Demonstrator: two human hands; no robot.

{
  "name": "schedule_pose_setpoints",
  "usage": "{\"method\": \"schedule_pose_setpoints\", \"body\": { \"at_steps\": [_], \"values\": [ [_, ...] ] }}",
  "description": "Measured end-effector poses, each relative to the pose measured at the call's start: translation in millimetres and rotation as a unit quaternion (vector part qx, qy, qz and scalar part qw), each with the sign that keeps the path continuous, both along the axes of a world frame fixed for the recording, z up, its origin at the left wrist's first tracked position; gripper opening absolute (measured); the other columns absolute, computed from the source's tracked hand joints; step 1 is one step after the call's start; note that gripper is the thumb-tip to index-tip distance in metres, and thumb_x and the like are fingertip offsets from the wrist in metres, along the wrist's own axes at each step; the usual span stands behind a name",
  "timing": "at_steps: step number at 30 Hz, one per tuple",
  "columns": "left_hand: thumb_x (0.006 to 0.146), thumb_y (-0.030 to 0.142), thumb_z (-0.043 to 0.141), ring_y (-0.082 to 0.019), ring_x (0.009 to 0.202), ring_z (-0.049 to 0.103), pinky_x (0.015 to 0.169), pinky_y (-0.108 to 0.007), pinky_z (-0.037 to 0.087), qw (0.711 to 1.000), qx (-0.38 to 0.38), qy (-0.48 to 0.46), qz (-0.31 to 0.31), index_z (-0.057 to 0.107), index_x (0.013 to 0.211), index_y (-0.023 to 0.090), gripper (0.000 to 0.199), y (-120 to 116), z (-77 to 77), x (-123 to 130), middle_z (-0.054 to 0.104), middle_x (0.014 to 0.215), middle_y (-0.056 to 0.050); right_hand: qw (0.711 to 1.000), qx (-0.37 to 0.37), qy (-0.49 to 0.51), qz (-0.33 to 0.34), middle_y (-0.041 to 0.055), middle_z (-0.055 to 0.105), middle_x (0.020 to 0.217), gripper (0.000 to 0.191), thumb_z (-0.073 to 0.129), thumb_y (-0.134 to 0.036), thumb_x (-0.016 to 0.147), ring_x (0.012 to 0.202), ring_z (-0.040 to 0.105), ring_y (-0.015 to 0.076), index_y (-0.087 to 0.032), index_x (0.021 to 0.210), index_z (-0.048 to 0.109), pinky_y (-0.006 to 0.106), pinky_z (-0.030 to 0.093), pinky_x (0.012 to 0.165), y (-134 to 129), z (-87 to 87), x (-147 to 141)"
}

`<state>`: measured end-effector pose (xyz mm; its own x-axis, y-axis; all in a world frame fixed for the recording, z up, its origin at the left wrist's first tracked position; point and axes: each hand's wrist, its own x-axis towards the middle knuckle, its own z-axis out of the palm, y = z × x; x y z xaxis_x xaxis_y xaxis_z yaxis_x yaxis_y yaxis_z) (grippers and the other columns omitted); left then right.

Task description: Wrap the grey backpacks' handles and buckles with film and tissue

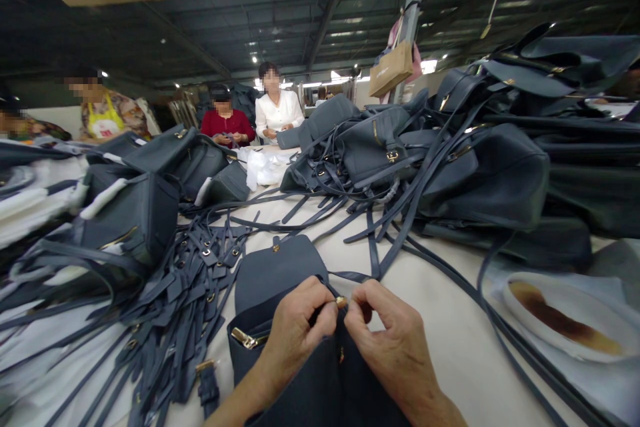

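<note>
A dark blue-grey leather bag (283, 277) lies before me with its flap laid back, away from me. Gold zipper hardware (245, 338) shows at its left side. My left hand (303, 327) is closed at the bag's upper right edge, pinching a dark strap piece beside a small gold fitting (341, 301). Just right of that fitting, my right hand (393, 340) is closed, thumb and forefinger pressed together. What its fingertips hold is hidden or too small to make out. The front of the bag is partly covered by my forearms.
Many short straps with buckles (185, 300) lie heaped at left, near more bags (135, 213). A large bag pile (480, 173) rises at right, with long straps trailing across the table (450, 320). A white dish (560, 320) holds brown stuff. Co-workers (227, 123) sit beyond.
</note>
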<state>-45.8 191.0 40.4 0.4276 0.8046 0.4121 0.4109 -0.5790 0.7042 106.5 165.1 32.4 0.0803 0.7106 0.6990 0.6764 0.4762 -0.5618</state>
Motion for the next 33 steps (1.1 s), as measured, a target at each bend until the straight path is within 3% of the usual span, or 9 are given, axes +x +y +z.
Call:
{"method": "schedule_pose_setpoints", "body": {
  "at_steps": [4, 10, 21, 27, 33],
  "values": [
    [0.086, 0.024, 0.041, -0.013, 0.064, 0.045, 0.060, -0.025, 0.032, 0.999, -0.044, -0.024, -0.019, 0.046, 0.064, 0.019, 0.023, 1.1, 2.7, -2.0, 0.044, 0.067, 0.002, 1.000, -0.001, 0.002, -0.003, -0.0061, 0.043, 0.054, 0.021, 0.047, -0.012, 0.077, 0.047, 0.046, 0.0094, -0.023, 0.060, 0.042, 0.021, 0.037, 0.049, 1.0, -2.3, 2.0],
    [0.085, 0.029, 0.041, -0.014, 0.064, 0.044, 0.060, -0.026, 0.033, 0.992, -0.120, -0.046, -0.001, 0.046, 0.063, 0.020, 0.024, 0.7, 8.5, -0.7, 0.044, 0.067, 0.002, 0.999, -0.034, 0.033, 0.018, -0.0062, 0.045, 0.057, 0.018, 0.048, -0.013, 0.078, 0.051, 0.047, 0.0102, -0.022, 0.062, 0.045, 0.021, 0.039, 0.052, 3.1, -5.3, 5.9],
    [0.085, 0.032, 0.042, -0.014, 0.064, 0.042, 0.061, -0.026, 0.033, 0.989, -0.140, -0.055, -0.016, 0.044, 0.062, 0.020, 0.025, -0.7, 8.8, -1.1, 0.044, 0.067, 0.001, 0.989, -0.075, 0.121, 0.044, -0.0045, 0.055, 0.058, 0.021, 0.054, -0.027, 0.085, 0.053, 0.055, 0.0121, -0.022, 0.065, 0.057, 0.021, 0.045, 0.054, 3.3, -0.7, 5.2],
    [0.082, 0.029, 0.041, -0.014, 0.062, 0.043, 0.059, -0.026, 0.032, 0.995, -0.100, -0.017, -0.005, 0.044, 0.063, 0.020, 0.021, 1.8, 7.6, -0.9, 0.044, 0.066, 0.001, 0.932, -0.229, 0.260, 0.107, 0.0034, 0.073, 0.078, 0.031, 0.054, -0.046, 0.088, 0.065, 0.069, 0.0180, -0.019, 0.096, 0.068, 0.027, 0.056, 0.064, 5.2, -7.5, 8.0],
    [0.082, 0.024, 0.042, -0.013, 0.060, 0.043, 0.057, -0.024, 0.032, 0.998, -0.064, -0.016, 0.004, 0.042, 0.062, 0.021, 0.020, 3.5, 3.9, 0.0, 0.043, 0.063, 0.003, 0.883, -0.251, 0.364, 0.159, 0.0081, 0.076, 0.086, 0.052, 0.064, -0.053, 0.082, 0.077, 0.071, 0.0218, -0.015, 0.118, 0.062, 0.035, 0.058, 0.076, 4.4, -6.5, 8.9]
  ]
}}
